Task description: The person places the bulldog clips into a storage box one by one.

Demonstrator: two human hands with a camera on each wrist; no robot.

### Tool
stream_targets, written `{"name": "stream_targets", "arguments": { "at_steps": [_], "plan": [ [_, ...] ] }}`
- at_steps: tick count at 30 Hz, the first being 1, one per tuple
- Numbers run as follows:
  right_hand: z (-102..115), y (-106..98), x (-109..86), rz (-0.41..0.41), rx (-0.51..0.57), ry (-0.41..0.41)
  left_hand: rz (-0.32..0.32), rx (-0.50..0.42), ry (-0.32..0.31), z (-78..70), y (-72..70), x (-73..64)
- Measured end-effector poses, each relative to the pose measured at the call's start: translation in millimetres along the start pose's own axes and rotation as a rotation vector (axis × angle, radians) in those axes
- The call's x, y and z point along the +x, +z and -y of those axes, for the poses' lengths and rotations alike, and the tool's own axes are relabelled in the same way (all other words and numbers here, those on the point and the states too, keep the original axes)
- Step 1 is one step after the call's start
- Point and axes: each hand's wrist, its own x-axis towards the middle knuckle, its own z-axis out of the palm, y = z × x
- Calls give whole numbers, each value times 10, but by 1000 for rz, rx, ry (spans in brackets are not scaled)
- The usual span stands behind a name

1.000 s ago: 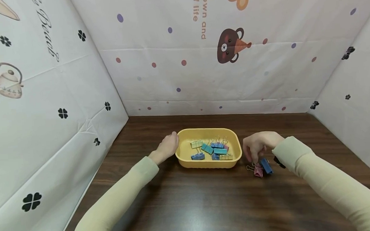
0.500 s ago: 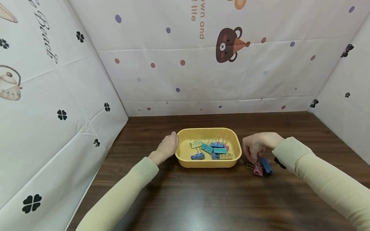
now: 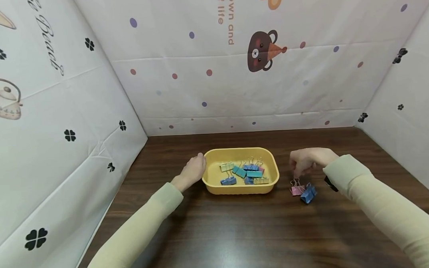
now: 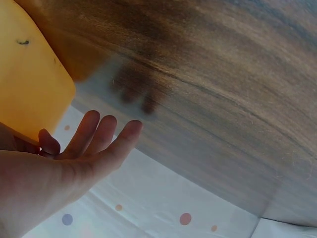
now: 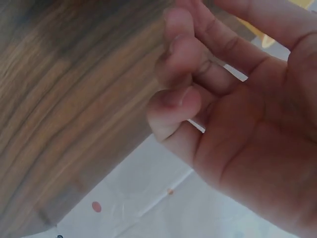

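Note:
A yellow plastic basket (image 3: 213, 186) on the table holds several binder clips (image 3: 254, 174) in blue, teal, yellow and pink. My left hand (image 3: 193, 169) pinches its left rim; in the left wrist view the thumb and index finger are at the basket wall (image 4: 29, 74), the other fingers extended. Right of the basket, my right hand (image 3: 309, 158) pinches the wire handles of a pink binder clip (image 3: 297, 190), whose body hangs below the fingertips. A blue binder clip (image 3: 308, 193) is close beside it. The right wrist view shows curled fingers (image 5: 173, 106), the clip hidden.
The dark wood table (image 3: 219, 237) is bounded by a white patterned sheet at the back (image 3: 184, 95) and on both sides. A black band (image 3: 330, 183) shows at the right wrist.
My right hand has moved right and slightly up, and the pink clip has come upright under its fingers. The blue clip beside it has turned. The left hand keeps its place at the rim.

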Motion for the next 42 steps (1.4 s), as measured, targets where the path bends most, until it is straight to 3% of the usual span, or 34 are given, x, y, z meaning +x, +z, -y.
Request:
{"name": "stream_targets", "arguments": {
  "at_steps": [8,19,29,42],
  "plan": [
    [40,-44,-190,98,39,90,-4,4,-5,-15,-17,-2],
    [64,-48,-237,203,-5,123,4,4,-20,5,11,6],
    [16,-12,-196,180,-7,62,3,-1,-13,3,8,10],
    [-62,-86,-202,71,43,-42,1,1,-13,3,10,12]
  ]
}}
